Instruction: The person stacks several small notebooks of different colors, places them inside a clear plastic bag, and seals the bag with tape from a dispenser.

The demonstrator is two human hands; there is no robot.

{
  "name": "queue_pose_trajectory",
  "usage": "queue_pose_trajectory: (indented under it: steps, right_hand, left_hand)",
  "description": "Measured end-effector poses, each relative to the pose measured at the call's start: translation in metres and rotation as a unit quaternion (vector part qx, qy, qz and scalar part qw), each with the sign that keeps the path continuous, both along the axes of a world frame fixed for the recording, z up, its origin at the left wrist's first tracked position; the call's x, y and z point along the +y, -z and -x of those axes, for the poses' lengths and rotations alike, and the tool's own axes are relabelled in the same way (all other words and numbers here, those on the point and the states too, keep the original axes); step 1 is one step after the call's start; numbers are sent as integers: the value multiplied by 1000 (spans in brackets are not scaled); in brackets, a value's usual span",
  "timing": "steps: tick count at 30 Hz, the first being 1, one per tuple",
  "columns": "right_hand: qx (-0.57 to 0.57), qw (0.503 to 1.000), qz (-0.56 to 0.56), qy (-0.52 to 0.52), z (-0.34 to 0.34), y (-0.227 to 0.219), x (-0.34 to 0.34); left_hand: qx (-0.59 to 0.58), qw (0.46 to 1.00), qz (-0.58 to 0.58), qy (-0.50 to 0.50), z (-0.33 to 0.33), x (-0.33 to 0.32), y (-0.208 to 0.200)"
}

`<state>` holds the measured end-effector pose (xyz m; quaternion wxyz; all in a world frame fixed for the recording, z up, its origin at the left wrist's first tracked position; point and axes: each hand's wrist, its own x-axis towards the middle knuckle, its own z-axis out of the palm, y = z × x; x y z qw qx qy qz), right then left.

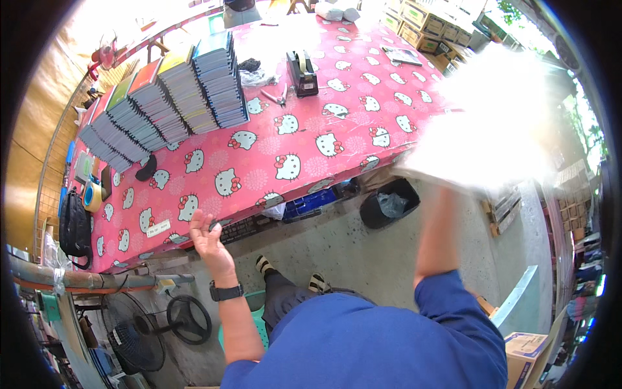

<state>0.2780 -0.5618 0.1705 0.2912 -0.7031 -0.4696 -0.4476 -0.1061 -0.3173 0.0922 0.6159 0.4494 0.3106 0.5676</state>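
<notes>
The left hand (212, 249), fingers spread apart, is raised at the near edge of the pink table (259, 146), with a small dark item (212, 224) by the thumb whose hold cannot be judged; the right forearm (438, 240) reaches to a glaring white sheet-like object (486, 142) at the table's right edge, which hides the right hand, so its grip cannot be told. A loose or one-sided grip could let this object sag or slip toward the black bin (374, 212) or the floor (343, 259), while a wide swing leftward could strike the tape dispenser (304, 81).
</notes>
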Motion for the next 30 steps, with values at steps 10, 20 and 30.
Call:
queue_pose_trajectory:
  steps: [10, 20, 30]
  right_hand:
    - [740, 582, 192, -278, 112, 88, 54]
    - [846, 285, 4, -450, 169, 90, 231]
    - [510, 833, 123, -176, 279, 88, 372]
  left_hand:
    - [170, 966, 85, 176, -7, -6, 33]
    - [-156, 869, 260, 392, -14, 118, -12]
    - [50, 924, 186, 330, 23, 227, 32]
